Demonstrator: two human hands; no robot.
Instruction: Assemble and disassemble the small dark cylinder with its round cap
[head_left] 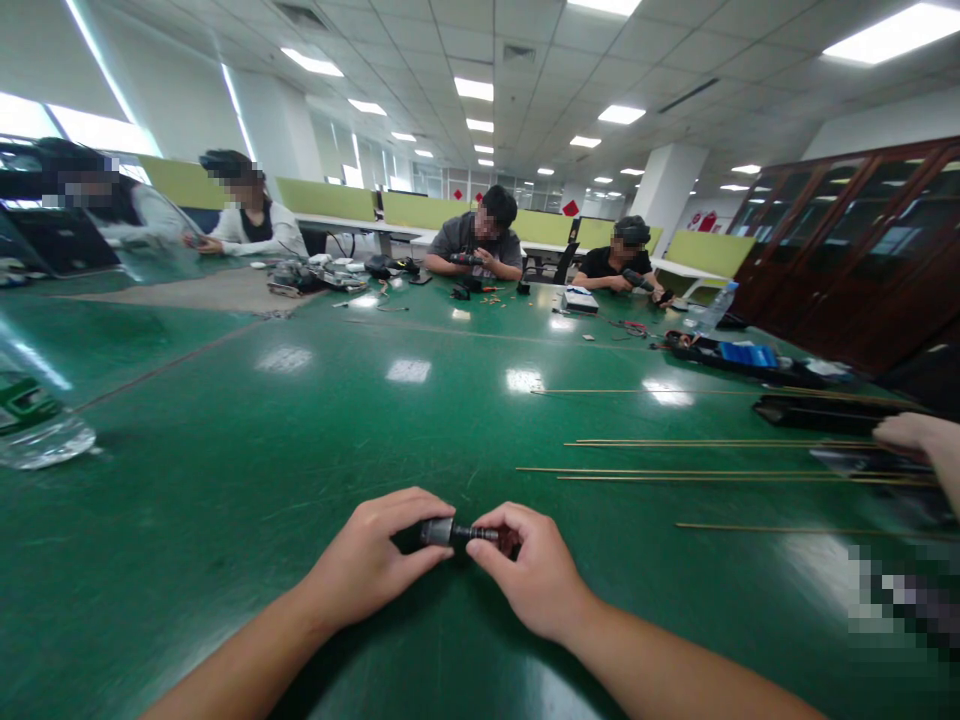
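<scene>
A small dark cylindrical metal part (439,532) with a thinner ridged shaft (474,534) lies crosswise between my hands, just above the table. My left hand (373,550) pinches the thick cylinder, thumb below and index finger above. At the other end, my right hand (536,570) grips the shaft between thumb and curled fingers. Something reddish-brown (508,541) shows inside the right hand's curl; I cannot tell what it is. The exact kind of the part is not clear.
Thin brass-coloured rods (675,471) lie across the green table (247,480) at right, where another person's hand (911,432) reaches in. A clear bottle (49,440) stands at left. Across the table sit several people, two with drills, among tools and a black tool tray (739,355).
</scene>
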